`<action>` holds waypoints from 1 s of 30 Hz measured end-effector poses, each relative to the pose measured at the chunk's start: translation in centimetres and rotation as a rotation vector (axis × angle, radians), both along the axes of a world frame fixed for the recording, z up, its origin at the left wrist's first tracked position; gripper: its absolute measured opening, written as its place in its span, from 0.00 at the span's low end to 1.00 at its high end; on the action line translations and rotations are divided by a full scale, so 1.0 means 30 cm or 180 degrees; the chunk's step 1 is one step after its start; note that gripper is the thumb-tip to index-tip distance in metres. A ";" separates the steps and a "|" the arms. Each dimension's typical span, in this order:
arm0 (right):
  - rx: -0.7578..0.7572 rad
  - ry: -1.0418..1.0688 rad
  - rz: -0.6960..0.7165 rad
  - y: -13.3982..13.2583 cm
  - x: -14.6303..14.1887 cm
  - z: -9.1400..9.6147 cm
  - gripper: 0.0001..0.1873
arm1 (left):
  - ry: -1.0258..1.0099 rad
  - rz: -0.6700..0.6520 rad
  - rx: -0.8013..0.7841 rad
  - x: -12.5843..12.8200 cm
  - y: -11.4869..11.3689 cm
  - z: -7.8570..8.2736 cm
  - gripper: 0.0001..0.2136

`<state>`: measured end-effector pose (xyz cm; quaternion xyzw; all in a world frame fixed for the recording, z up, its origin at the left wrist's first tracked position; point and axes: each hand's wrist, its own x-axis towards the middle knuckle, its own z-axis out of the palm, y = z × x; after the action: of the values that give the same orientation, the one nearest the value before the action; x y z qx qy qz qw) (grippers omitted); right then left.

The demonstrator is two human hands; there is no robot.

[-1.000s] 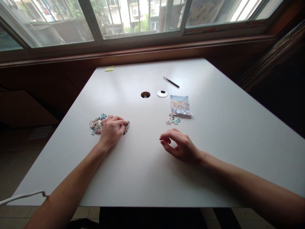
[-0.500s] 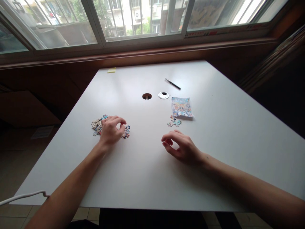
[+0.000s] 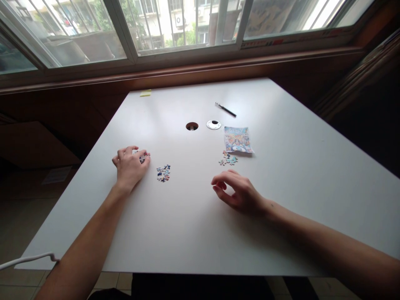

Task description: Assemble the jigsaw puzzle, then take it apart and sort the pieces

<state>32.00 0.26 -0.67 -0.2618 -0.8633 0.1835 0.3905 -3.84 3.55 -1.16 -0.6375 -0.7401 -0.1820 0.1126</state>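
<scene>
The left hand (image 3: 128,166) cups jigsaw pieces (image 3: 143,159) left of centre, clamped or not I can't tell; right hand (image 3: 236,192) loosely parted. Light pressure seems best.

On the surface (image 3: 181,225), the left fingers (image 3: 137,154) partly cover a puzzle pile (image 3: 144,158), a cluster (image 3: 164,173) to its right. Beyond the right fingers (image 3: 225,177) lie pieces (image 3: 231,160), a packet (image 3: 238,139) just behind them. Behind the packet lies a pen (image 3: 225,109); a disc (image 3: 213,126) sits right of the hole (image 3: 191,126).
</scene>
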 end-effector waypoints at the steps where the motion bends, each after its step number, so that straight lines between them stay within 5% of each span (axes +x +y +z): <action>1: 0.0003 -0.0004 0.0000 -0.001 -0.001 0.001 0.06 | 0.0040 -0.0039 -0.0007 0.000 -0.002 0.001 0.14; 23: 0.0027 0.0010 0.0033 0.003 -0.001 -0.006 0.06 | -0.0159 -0.0334 -0.0101 0.005 0.005 0.020 0.07; 30: -0.0005 0.0005 0.0041 0.005 0.001 -0.015 0.06 | -0.1346 -0.1565 0.0527 0.058 -0.008 0.040 0.06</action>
<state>32.02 0.41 -1.12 -0.2564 -0.8645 0.1869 0.3898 -2.11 3.32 0.04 -0.7338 -0.5538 -0.3915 -0.0394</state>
